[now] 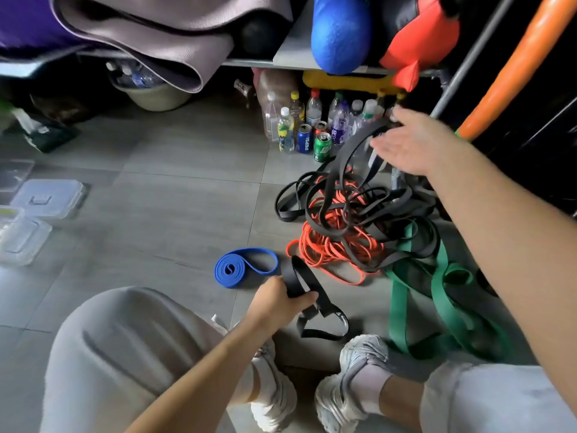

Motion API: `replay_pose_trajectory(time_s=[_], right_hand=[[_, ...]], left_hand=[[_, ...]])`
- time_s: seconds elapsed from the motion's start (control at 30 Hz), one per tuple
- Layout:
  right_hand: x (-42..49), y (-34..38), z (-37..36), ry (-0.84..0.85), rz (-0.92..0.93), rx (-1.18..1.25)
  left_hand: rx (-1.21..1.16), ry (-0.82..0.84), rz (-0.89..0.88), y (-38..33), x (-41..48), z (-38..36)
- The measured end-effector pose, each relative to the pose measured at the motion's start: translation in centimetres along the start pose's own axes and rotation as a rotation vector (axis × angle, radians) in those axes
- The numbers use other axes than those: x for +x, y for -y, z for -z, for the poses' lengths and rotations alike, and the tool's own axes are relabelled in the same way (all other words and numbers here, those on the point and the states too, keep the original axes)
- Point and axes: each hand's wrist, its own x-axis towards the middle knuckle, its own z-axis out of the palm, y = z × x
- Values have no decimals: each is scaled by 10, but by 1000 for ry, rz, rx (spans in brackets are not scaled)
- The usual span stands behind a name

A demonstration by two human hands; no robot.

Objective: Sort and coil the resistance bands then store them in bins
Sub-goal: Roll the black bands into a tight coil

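Observation:
My left hand [278,300] grips a folded black band [307,282] low in the middle, and the band's loose end lies on the floor by my shoes. My right hand [412,145] is raised at the right with its fingers straight. A long black band [349,157] hangs across it between thumb and fingers, down into a tangled pile of black bands [359,207]. Thin orange bands [331,248] lie under that pile, and a wide green band [437,295] trails from it toward my right foot. A coiled blue band [232,270] rests on the floor just left of my left hand.
Clear plastic bins with lids [46,196] sit at the far left on the tiled floor. Several bottles and cans [312,129] stand under a shelf [249,62] loaded with mats and balls. An orange hoop [505,76] leans at the right. My knees and shoes fill the bottom.

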Motion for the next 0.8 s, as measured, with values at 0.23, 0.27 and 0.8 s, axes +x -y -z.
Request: replay_pose_trajectory(time_s=[0.23, 0.27, 0.8], right_hand=[[-78, -114, -5, 355, 179, -795], [-86, -129, -4, 359, 237, -804], [-188, -142, 0, 547, 548, -540]], left_hand=[[193, 132, -184, -23, -19, 29], [248, 109, -203, -26, -24, 32], [-218, -15, -565, -89, -126, 95]])
